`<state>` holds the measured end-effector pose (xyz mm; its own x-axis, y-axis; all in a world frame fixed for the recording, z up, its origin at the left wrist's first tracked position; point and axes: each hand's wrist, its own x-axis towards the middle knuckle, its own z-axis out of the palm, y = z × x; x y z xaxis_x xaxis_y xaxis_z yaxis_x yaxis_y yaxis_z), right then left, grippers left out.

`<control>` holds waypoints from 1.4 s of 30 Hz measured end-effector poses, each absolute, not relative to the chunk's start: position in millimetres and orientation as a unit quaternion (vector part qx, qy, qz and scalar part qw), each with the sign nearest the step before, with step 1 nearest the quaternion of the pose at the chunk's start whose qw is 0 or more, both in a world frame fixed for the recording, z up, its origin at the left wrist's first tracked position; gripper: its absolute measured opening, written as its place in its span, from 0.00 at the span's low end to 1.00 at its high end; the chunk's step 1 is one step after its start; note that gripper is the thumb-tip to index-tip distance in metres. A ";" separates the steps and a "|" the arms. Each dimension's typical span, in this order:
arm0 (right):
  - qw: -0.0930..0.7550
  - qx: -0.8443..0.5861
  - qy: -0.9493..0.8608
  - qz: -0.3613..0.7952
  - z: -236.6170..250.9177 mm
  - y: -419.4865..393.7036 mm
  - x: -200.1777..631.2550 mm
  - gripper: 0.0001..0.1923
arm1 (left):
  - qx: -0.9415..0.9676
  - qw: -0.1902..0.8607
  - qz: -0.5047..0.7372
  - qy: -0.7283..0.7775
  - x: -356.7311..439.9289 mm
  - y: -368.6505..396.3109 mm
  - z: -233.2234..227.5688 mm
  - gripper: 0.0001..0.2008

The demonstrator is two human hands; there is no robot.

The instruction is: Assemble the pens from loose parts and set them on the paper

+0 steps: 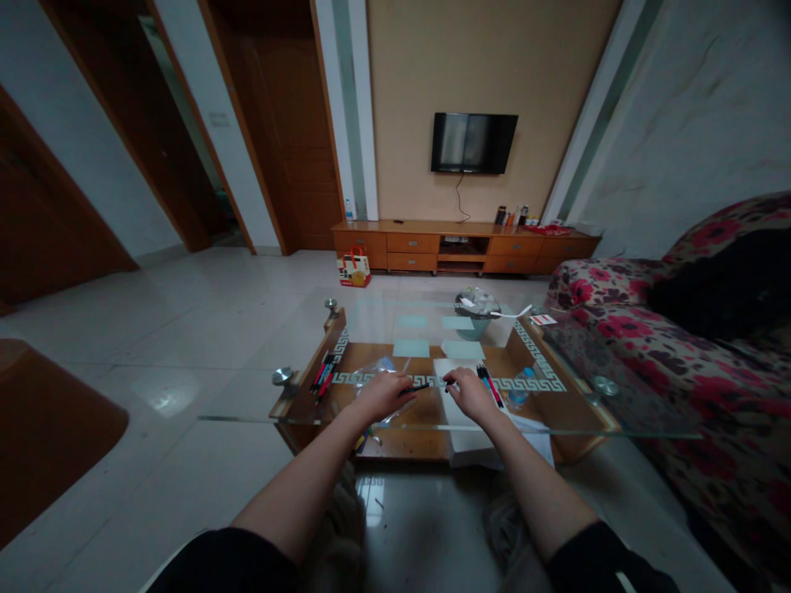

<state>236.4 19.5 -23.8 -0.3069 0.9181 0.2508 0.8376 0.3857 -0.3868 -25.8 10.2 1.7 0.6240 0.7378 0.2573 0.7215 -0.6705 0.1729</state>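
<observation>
- Glass table top [247, 408] spreads under both hands, wood shelf showing below.
- White paper [446, 372] sits just past the right hand [470, 394].
- Left hand [381, 395] pinches a dark pen [418, 386]; it lies roughly sideways, tip pointing at the right fingers.
- Right fingers look curled onto something small and dark at the tip, can't tell what.
- More pens [322, 375] lie left of the left fingers.
</observation>
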 end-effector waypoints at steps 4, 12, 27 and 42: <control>0.216 -0.544 -0.806 0.087 -24.4 19.7 235.9 0.10 | 0.902 0.030 0.149 0.403 -25.1 9.5 3.7 0.16; 0.203 -0.550 -0.806 0.084 -26.8 19.4 234.1 0.11 | 0.901 0.038 0.150 0.406 -24.4 7.6 6.1 0.15; 0.186 -0.562 -0.804 0.059 -15.9 8.7 230.9 0.20 | 0.898 0.043 0.154 0.409 -24.8 7.2 7.2 0.14; 0.283 -0.489 -0.812 0.148 11.2 -18.0 196.5 0.18 | 0.906 0.045 0.153 0.392 -15.9 1.5 14.0 0.08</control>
